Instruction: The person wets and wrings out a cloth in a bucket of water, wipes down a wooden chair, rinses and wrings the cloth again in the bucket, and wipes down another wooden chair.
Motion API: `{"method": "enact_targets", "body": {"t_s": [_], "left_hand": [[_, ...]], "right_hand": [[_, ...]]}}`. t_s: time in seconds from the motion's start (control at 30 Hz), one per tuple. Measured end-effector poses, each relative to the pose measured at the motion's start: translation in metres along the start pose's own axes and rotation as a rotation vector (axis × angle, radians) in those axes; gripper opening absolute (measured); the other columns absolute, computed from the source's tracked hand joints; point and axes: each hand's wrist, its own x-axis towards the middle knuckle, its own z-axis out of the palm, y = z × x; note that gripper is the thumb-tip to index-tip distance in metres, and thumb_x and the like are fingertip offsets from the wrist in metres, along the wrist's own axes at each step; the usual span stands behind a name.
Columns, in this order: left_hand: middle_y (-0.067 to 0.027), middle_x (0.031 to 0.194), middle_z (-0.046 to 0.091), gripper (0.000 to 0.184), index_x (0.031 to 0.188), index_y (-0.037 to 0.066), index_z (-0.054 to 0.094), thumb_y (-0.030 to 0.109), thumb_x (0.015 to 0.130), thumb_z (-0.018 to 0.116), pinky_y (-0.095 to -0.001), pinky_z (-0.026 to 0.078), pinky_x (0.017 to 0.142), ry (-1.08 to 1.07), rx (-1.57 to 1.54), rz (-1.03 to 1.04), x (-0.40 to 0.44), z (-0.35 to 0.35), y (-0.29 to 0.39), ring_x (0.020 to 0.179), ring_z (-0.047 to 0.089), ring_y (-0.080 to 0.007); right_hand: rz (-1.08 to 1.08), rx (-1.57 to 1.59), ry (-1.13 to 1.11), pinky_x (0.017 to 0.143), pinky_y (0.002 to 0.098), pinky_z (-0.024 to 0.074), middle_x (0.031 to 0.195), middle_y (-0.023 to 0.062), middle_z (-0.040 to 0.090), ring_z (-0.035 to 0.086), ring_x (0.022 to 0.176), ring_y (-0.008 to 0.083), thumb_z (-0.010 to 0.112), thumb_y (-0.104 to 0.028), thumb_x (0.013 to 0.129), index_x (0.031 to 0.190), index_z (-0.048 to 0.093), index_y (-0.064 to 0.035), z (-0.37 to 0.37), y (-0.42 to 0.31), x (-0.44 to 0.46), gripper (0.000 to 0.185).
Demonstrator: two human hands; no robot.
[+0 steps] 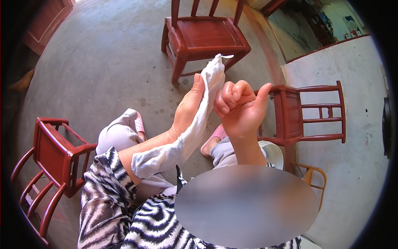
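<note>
Head view takes in three dark red wooden chairs around the person: the front chair (211, 35) stands beyond the hands, the left chair (52, 155) sits near the left sleeve (105, 199), and the right chair (288, 112) has its back toward a pale wall (352, 124). Near the right forearm, a white bucket (275, 154) and part of a tan-framed chair (319, 173) partly show. A blurred oval hides the lower middle.

Grey concrete floor (103, 74) runs between the chairs, widest at the upper left, where it reaches a red-brown door (47, 27). On the right it meets the wall, and an opening (296, 33) at the upper right gives onto another space. Two pink slippers (217, 132) rest on the floor below the hands.

A white cloth (199, 118) lies along the left forearm and across the palm of the left hand (188, 103), its narrow tip rising past that hand. The left thumb is stretched out; the cloth hides the fingers, so their grip cannot be told. The right hand (240, 103) is clenched, thumb out, knuckles against or just beside the cloth; whether it pinches any fabric cannot be told.
</note>
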Motion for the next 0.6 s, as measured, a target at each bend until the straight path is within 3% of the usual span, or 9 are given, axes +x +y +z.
{"method": "enact_targets", "body": {"t_s": [0.07,0.1,0.17,0.2,0.3,0.33,0.47,0.53,0.6], "left_hand": [[-0.0020,0.074,0.053,0.053,0.090,0.005,0.055,0.052,0.092,0.029,-0.0245,0.037,0.064,-0.042,0.063,0.046,-0.003,0.003,0.003,0.069,0.047,-0.0106],[-0.0020,0.074,0.053,0.053,0.090,0.005,0.055,0.052,0.092,0.029,-0.0245,0.037,0.064,-0.041,0.063,0.048,-0.006,0.008,0.005,0.069,0.047,-0.0106],[0.0000,0.074,0.050,0.050,0.088,0.005,0.054,0.049,0.093,0.030,-0.0213,0.034,0.061,-0.022,0.186,0.161,-0.014,0.021,0.004,0.067,0.043,-0.0085],[-0.0022,0.086,0.055,0.040,0.099,0.000,0.051,0.035,0.096,0.033,-0.0195,0.039,0.071,-0.034,0.122,0.230,-0.012,0.016,-0.003,0.075,0.047,-0.0066],[0.0011,0.079,0.052,0.038,0.086,0.005,0.052,0.037,0.095,0.035,-0.0185,0.036,0.063,0.028,0.085,0.351,-0.006,0.020,-0.007,0.070,0.044,-0.0050],[-0.0022,0.080,0.055,0.035,0.094,0.000,0.052,0.030,0.096,0.034,-0.0198,0.041,0.065,-0.040,0.091,0.404,-0.004,0.012,-0.010,0.071,0.047,-0.0066],[-0.0024,0.076,0.055,0.039,0.089,-0.001,0.052,0.033,0.096,0.034,-0.0194,0.040,0.064,-0.013,0.158,0.420,0.000,0.008,-0.008,0.069,0.048,-0.0070],[-0.0007,0.075,0.054,0.043,0.087,0.003,0.053,0.041,0.094,0.034,-0.0194,0.038,0.062,-0.123,0.103,0.259,0.002,0.003,0.001,0.066,0.048,-0.0068],[-0.0037,0.080,0.058,0.053,0.093,0.003,0.056,0.050,0.092,0.030,-0.0227,0.041,0.066,0.036,-0.064,0.037,0.012,-0.013,0.001,0.071,0.053,-0.0103]], "right_hand": [[-0.062,-0.233,-0.014,0.055,0.0263,0.0344,0.062,0.0021,0.040,0.040,0.057,0.0149,0.021,-0.063,0.087,0.072,0.047,-0.0054,0.000,0.006,-0.001,0.065],[-0.061,-0.233,-0.016,0.055,0.0263,0.0344,0.062,0.0021,0.040,0.040,0.057,0.0149,0.021,-0.063,0.087,0.072,0.047,-0.0054,0.001,0.012,-0.003,0.065],[-0.067,-0.517,0.196,0.059,0.0227,0.0340,0.066,0.0006,0.044,0.041,0.060,0.0107,0.022,-0.061,0.088,0.075,0.049,-0.0050,0.003,0.026,-0.008,0.064],[-0.096,-0.607,0.143,0.063,0.0199,0.0330,0.073,-0.0011,0.046,0.041,0.066,0.0067,0.025,-0.059,0.089,0.081,0.049,-0.0054,-0.001,0.030,-0.010,0.060],[-0.131,-0.751,0.125,0.069,0.0220,0.0360,0.080,0.0005,0.048,0.045,0.074,0.0082,0.029,-0.060,0.087,0.086,0.049,-0.0049,0.006,0.036,-0.013,0.059],[-0.155,-0.839,0.100,0.072,0.0214,0.0350,0.085,0.0004,0.047,0.043,0.078,0.0075,0.027,-0.061,0.087,0.090,0.049,-0.0049,0.008,0.037,-0.013,0.060],[-0.139,-0.822,0.087,0.074,0.0222,0.0339,0.088,0.0010,0.046,0.042,0.079,0.0085,0.028,-0.061,0.087,0.093,0.046,-0.0054,0.003,0.041,-0.013,0.059],[-0.054,-0.523,0.063,0.079,0.0255,0.0361,0.095,0.0046,0.050,0.048,0.086,0.0122,0.025,-0.063,0.086,0.098,0.048,-0.0027,0.000,0.042,-0.008,0.065],[0.014,-0.379,-0.064,0.084,0.0285,0.0357,0.103,0.0086,0.052,0.049,0.092,0.0161,0.026,-0.059,0.088,0.109,0.047,-0.0013,-0.001,0.030,-0.001,0.064]]}}
